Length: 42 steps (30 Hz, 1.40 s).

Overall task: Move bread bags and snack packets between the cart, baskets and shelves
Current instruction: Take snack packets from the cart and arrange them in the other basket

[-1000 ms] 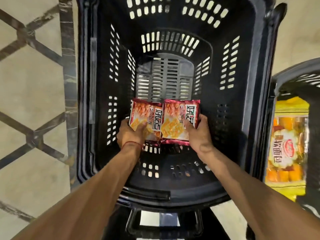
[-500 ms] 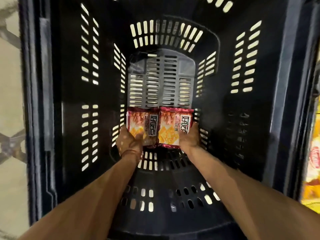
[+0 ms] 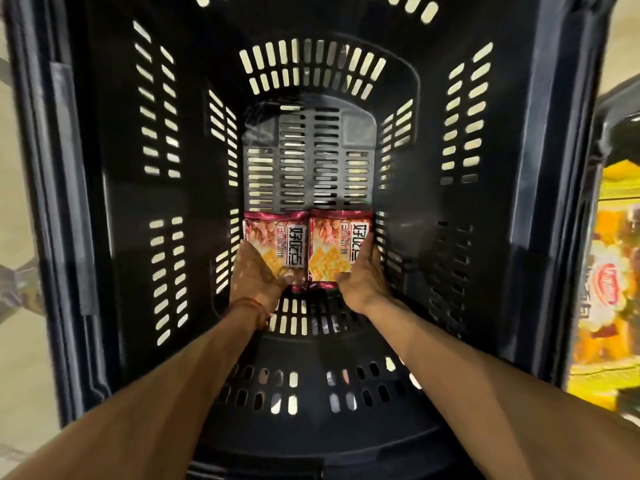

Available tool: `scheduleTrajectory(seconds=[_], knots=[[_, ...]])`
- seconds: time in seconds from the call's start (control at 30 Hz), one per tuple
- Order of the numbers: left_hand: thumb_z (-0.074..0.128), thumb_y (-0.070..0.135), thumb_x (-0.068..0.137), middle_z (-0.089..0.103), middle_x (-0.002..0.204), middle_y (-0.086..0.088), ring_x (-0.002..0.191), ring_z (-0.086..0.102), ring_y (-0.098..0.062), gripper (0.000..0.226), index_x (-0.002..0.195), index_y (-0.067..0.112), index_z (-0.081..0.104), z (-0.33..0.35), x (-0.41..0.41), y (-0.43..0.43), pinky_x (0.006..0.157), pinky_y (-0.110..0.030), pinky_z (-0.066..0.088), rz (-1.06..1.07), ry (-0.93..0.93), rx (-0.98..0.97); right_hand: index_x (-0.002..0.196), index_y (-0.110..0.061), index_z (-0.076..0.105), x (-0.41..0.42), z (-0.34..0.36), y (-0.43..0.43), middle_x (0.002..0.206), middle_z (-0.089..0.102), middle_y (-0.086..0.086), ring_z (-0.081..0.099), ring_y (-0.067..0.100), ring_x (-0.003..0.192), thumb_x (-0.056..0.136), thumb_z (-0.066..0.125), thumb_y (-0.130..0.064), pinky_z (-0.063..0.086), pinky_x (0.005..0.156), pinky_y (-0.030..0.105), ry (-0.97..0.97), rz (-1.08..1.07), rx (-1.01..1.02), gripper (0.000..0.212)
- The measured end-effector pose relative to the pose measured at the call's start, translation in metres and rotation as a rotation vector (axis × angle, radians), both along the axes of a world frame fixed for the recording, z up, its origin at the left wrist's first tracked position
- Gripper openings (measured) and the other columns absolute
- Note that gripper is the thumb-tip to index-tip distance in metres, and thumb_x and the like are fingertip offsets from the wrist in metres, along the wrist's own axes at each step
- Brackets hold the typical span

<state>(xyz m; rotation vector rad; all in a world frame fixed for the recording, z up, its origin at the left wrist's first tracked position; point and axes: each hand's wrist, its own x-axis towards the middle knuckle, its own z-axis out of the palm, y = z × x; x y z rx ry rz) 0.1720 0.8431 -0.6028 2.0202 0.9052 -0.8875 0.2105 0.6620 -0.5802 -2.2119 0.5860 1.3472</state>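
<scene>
Two red snack packets lie side by side deep inside a black slotted basket (image 3: 114, 168), at its grey floor. My left hand (image 3: 254, 277) grips the left snack packet (image 3: 282, 244) by its near edge. My right hand (image 3: 362, 278) grips the right snack packet (image 3: 341, 247) the same way. A red thread circles my left wrist. Both packets sit low, at or just above the basket floor; contact cannot be told. The near ends of both packets are hidden under my fingers.
A second dark basket (image 3: 616, 109) stands at the right and holds a yellow bread bag (image 3: 609, 292). Pale tiled floor (image 3: 20, 237) shows at the far left. The basket floor beyond the packets is bare grey grid.
Both hands have gone deeper into the basket with the packets, from mid-height down to the floor. The view has closed in on the basket.
</scene>
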Motion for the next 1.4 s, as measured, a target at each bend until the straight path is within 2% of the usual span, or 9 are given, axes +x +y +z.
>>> scheduleTrajectory(seconds=[0.07, 0.13, 0.27, 0.5, 0.6, 0.7, 0.93, 1.07, 1.4], knots=[[0.084, 0.024, 0.083, 0.022, 0.167, -0.006, 0.154, 0.021, -0.023, 0.095, 0.158, 0.013, 0.028, 0.026, 0.0, -0.005, 0.125, -0.031, 0.013, -0.101, 0.049, 0.021, 0.165, -0.022, -0.015, 0.001, 0.021, -0.001, 0.175, -0.014, 0.003, 0.011, 0.024, 0.161, 0.105, 0.06, -0.019, 0.02, 0.125, 0.03, 0.009, 0.028, 0.026, 0.096], [0.074, 0.018, 0.092, 0.004, 0.172, -0.004, 0.157, 0.009, -0.02, 0.092, 0.163, 0.014, 0.016, 0.058, -0.004, -0.009, 0.119, -0.022, 0.005, -0.17, 0.075, 0.057, 0.168, -0.021, -0.004, -0.001, 0.055, -0.004, 0.175, -0.013, 0.0, 0.01, 0.022, 0.161, 0.106, 0.059, -0.021, 0.017, 0.124, 0.027, -0.008, 0.115, 0.034, 0.088], [0.068, 0.022, 0.096, 0.013, 0.17, -0.004, 0.154, 0.021, -0.025, 0.084, 0.163, 0.015, 0.019, 0.157, -0.011, -0.01, 0.125, -0.03, 0.017, -0.322, 0.013, 0.059, 0.165, -0.022, 0.023, -0.006, 0.153, -0.009, 0.174, 0.008, -0.004, 0.023, 0.023, 0.157, 0.104, 0.06, -0.026, 0.026, 0.124, 0.033, -0.159, 0.244, 0.042, 0.072], [0.061, 0.038, 0.098, 0.031, 0.164, -0.006, 0.144, 0.035, -0.03, 0.073, 0.16, 0.015, 0.03, 0.382, -0.02, -0.024, 0.119, -0.042, 0.035, -0.625, -0.156, 0.192, 0.155, -0.023, 0.043, -0.016, 0.371, -0.033, 0.16, 0.038, -0.002, 0.04, 0.023, 0.144, 0.097, 0.058, -0.034, 0.046, 0.112, 0.04, -0.433, 0.567, -0.003, 0.061], [0.054, 0.044, 0.1, 0.033, 0.162, -0.006, 0.145, 0.034, -0.028, 0.07, 0.159, 0.017, 0.03, 0.466, -0.025, -0.036, 0.117, -0.043, 0.036, -0.703, -0.205, 0.271, 0.148, -0.021, 0.051, -0.029, 0.449, -0.051, 0.151, 0.05, 0.001, 0.046, 0.025, 0.137, 0.09, 0.058, -0.041, 0.044, 0.112, 0.043, -0.531, 0.641, -0.063, 0.061], [0.051, 0.049, 0.1, 0.036, 0.161, -0.007, 0.143, 0.037, -0.029, 0.068, 0.158, 0.018, 0.032, 0.528, -0.034, -0.049, 0.112, -0.045, 0.04, -0.773, -0.256, 0.36, 0.149, -0.021, 0.05, -0.043, 0.513, -0.068, 0.153, 0.049, 0.002, 0.04, 0.026, 0.144, 0.09, 0.057, -0.045, 0.036, 0.118, 0.046, -0.587, 0.66, -0.092, 0.063], [0.043, 0.057, 0.1, 0.032, 0.164, -0.008, 0.151, 0.028, -0.03, 0.073, 0.16, 0.019, 0.029, 0.615, -0.071, -0.07, 0.12, -0.051, 0.029, -0.888, -0.418, 0.452, 0.15, -0.019, 0.053, -0.088, 0.6, -0.102, 0.158, 0.049, 0.009, 0.04, 0.033, 0.148, 0.088, 0.053, -0.057, 0.027, 0.123, 0.053, -0.736, 0.619, -0.186, 0.073], [0.042, 0.06, 0.096, 0.045, 0.157, -0.01, 0.144, 0.041, -0.032, 0.071, 0.154, 0.019, 0.043, 0.644, -0.097, -0.079, 0.116, -0.052, 0.036, -0.996, -0.556, 0.518, 0.153, -0.022, 0.05, -0.122, 0.634, -0.112, 0.161, 0.045, 0.007, 0.035, 0.032, 0.152, 0.09, 0.043, -0.063, 0.026, 0.125, 0.054, -0.828, 0.56, -0.238, 0.076], [0.032, 0.066, 0.096, 0.036, 0.163, -0.01, 0.151, 0.031, -0.032, 0.076, 0.156, 0.019, 0.039, 0.69, -0.147, -0.109, 0.121, -0.055, 0.03, -1.271, -0.83, 0.398, 0.157, -0.022, 0.043, -0.249, 0.69, -0.141, 0.164, 0.041, 0.007, 0.033, 0.031, 0.153, 0.091, 0.055, -0.059, 0.027, 0.124, 0.056, -0.981, 0.328, -0.463, 0.076]])
